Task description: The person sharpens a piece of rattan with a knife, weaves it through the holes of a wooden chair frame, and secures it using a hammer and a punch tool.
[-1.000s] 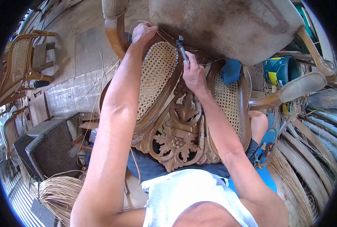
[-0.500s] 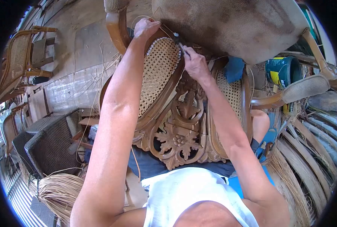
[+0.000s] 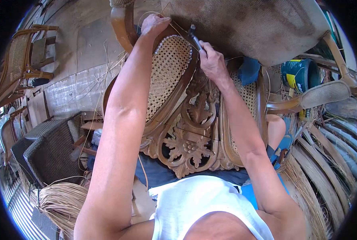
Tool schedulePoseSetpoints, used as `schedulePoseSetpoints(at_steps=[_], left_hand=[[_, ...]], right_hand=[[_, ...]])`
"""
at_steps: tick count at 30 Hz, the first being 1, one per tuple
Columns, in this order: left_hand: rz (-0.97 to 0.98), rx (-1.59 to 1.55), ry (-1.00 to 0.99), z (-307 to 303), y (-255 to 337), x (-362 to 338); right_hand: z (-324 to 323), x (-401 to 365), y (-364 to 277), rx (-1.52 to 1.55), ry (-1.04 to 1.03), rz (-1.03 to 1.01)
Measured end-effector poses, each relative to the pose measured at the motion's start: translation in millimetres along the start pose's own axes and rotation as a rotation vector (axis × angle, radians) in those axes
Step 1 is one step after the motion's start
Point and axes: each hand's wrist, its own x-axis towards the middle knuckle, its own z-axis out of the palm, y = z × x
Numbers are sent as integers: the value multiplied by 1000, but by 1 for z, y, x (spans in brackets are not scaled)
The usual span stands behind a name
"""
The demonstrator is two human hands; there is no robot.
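Observation:
A carved brown wooden chair back (image 3: 188, 150) with woven cane panels (image 3: 166, 76) lies across my lap. My right hand (image 3: 214, 63) is wrapped round the handle of a small hammer (image 3: 193, 35), whose head is up, clear of the frame edge. At the upper end of the left cane panel, my left hand (image 3: 155, 25) is closed, fingers pressed together by the wooden rim. A thin cane strand (image 3: 179, 29) runs from beside it toward the hammer. What its fingertips hold is too small to make out.
The chair's upholstered seat (image 3: 246, 32) rises beyond my hands. A green bucket (image 3: 300, 75) stands at the right, near a padded armrest (image 3: 324, 96). Dark woven furniture (image 3: 54, 152) and a bundle of cane strands (image 3: 64, 200) are at the left. A blue cloth (image 3: 248, 71) hangs on the frame.
My right hand has lifted the hammer up and slightly to the right, away from the rim. My left hand has moved only slightly.

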Motion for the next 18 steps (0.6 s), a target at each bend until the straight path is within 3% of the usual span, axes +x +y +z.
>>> schedulePoseSetpoints(at_steps=[4,7,11,13,18], left_hand=[[-2,-8,19,3,-4,1],[6,-11,22,3,-5,9],[36,-23,25,4,-6,1],[19,-9,18,3,-5,0],[21,17,29,3,-4,0]], right_hand=[[7,-1,3,-6,21,-35],[6,2,9,-47,-105,27],[2,2,-3,6,-10,-50],[7,0,-2,-8,-170,129],[-5,2,-5,-28,-157,110]])
